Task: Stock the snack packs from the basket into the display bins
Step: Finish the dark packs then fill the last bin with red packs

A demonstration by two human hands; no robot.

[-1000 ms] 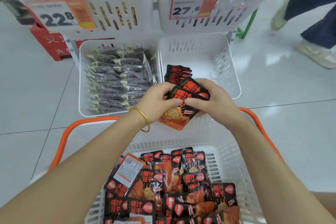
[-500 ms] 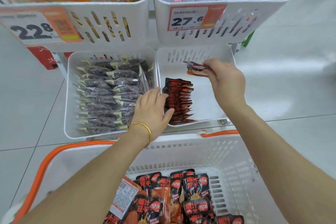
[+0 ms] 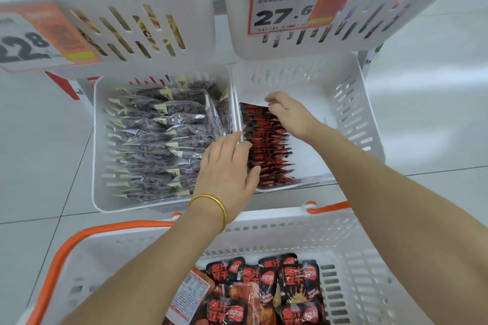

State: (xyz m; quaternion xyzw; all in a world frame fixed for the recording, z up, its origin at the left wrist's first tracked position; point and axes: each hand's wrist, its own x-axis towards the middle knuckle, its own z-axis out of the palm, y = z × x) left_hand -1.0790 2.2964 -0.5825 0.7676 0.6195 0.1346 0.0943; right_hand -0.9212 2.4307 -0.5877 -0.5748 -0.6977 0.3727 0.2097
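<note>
Pale tiles (image 3: pixel 435 113) surround the white slotted plastic bin (image 3: pixel 352 116); red-and-black foil snack packs (image 3: pixel 269 155) are braced upright against the straight fingers of the left hand (image 3: pixel 227 166), the farthest pack pinched by the fingers of the right hand (image 3: pixel 290 116).

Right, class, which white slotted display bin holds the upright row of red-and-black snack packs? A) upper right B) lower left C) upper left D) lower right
D: the red-and-black snack packs stand in a row along the left wall of the lower right white slotted plastic bin.
</note>
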